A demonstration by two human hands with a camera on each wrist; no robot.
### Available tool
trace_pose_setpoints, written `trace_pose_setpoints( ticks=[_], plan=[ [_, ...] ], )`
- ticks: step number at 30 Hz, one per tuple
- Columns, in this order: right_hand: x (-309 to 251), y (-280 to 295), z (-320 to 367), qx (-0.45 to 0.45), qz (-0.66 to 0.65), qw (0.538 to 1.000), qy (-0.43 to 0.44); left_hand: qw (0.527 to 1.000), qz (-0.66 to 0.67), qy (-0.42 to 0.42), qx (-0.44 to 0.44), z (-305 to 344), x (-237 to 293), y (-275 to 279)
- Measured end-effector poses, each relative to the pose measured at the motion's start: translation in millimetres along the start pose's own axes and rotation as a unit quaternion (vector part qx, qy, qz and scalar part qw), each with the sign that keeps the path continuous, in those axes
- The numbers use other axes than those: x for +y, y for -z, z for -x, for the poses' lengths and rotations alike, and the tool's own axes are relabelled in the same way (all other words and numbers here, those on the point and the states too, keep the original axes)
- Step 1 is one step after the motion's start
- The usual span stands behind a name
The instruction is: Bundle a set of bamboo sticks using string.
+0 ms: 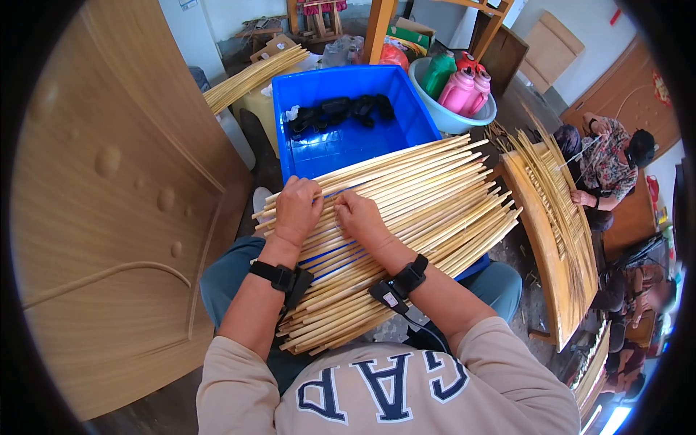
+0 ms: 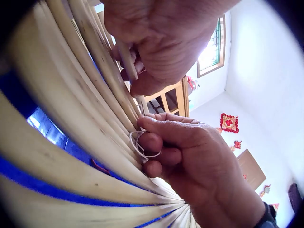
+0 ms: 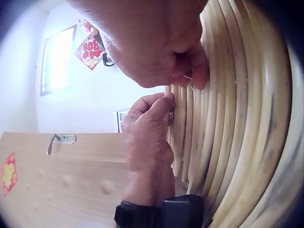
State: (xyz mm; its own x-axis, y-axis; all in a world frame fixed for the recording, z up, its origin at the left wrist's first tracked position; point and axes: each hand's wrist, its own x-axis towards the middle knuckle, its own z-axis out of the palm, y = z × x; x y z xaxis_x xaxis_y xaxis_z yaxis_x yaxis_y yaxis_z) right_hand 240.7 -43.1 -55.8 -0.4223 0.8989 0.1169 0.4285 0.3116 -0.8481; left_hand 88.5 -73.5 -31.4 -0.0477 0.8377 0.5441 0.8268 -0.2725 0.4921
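Many pale wooden sticks (image 1: 428, 196) lie side by side across the person's lap, joined in a mat-like layer. At its far left part, the left hand (image 1: 299, 210) pinches an edge stick with thumb and fingers; the left wrist view shows this hand (image 2: 161, 42) close up. The right hand (image 1: 362, 221) is just to its right, above the sticks. In the left wrist view, a thin white string (image 2: 134, 145) loops around the curled fingers of the right hand (image 2: 199, 161), which grips it. The right wrist view shows the string (image 3: 189, 77) at its fingertips.
A blue bin (image 1: 341, 152) with black items stands beyond the sticks. Right of it, a basin (image 1: 464, 122) holds flasks. A wooden door (image 1: 116, 181) is at left. Another person (image 1: 612, 159) sits at right by a wooden bench (image 1: 540, 239) with sticks.
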Motion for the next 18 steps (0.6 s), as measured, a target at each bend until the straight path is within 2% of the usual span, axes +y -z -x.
trace_pose_setpoints(
  ticks=[6,12,18],
  plan=[
    [-7,4,-2,-0.023,-0.026,0.999,-0.030,1.000,-0.007,0.027,-0.004,1,1,0],
    [-11,3,-3,-0.020,0.014,0.998,-0.056,0.999,-0.014,0.028,-0.003,1,1,-2],
    [-6,0,-3,0.006,0.058,0.998,0.005,0.999,-0.005,0.031,0.001,3,-4,-3]
  ],
)
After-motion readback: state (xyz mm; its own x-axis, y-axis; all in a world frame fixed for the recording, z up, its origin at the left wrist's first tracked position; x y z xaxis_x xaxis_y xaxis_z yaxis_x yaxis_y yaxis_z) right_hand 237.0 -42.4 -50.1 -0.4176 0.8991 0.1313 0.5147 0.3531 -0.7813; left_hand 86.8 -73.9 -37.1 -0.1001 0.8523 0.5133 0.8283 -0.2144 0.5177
